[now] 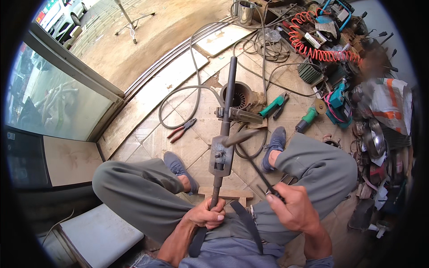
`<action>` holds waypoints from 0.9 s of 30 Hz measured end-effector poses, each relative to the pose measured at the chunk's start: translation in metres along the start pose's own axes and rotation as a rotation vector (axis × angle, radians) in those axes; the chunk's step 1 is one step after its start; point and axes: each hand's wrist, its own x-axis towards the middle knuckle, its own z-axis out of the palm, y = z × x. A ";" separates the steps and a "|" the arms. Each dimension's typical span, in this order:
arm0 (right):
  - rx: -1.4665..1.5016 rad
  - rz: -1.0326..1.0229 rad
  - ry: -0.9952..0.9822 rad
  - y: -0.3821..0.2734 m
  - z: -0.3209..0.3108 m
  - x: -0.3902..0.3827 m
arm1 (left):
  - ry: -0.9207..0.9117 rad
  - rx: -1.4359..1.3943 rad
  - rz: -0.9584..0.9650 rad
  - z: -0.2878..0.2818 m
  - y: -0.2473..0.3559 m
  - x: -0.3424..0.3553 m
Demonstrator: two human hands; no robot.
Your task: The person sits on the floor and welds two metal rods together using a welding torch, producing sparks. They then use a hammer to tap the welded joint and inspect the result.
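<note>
My left hand (206, 215) is closed around the lower handle of a large metal tap wrench (220, 154), which stands nearly upright in view between my knees. The wrench has a blocky middle with a slot and a bolt. A short, blurred metal bar (241, 137) sticks out from the block to the right. In my right hand (292, 207) is a thin dark rod-shaped tool (259, 171), its tip pointing up and left toward the block; its exact kind is unclear. Beyond the wrench lies a round metal housing (240, 97) with a ribbed inside, beside a clamp-like metal piece (246, 116).
Red-handled pliers (182, 130), green-handled pliers (273, 106) and a green angle grinder (309, 117) lie on the tiled floor. Cables (196, 76) loop across it. Tools and an orange coiled hose (330, 56) pile up at right. A white stool (102, 234) stands at left.
</note>
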 end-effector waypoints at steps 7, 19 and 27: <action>-0.009 -0.018 0.005 0.009 0.003 0.001 | 0.005 -0.037 -0.008 0.000 0.000 0.001; 0.117 0.087 0.072 0.016 0.013 0.003 | 0.049 -0.073 -0.017 -0.005 0.000 0.004; 0.021 0.174 0.226 0.026 0.016 0.021 | 0.071 -0.136 0.023 -0.008 0.001 0.013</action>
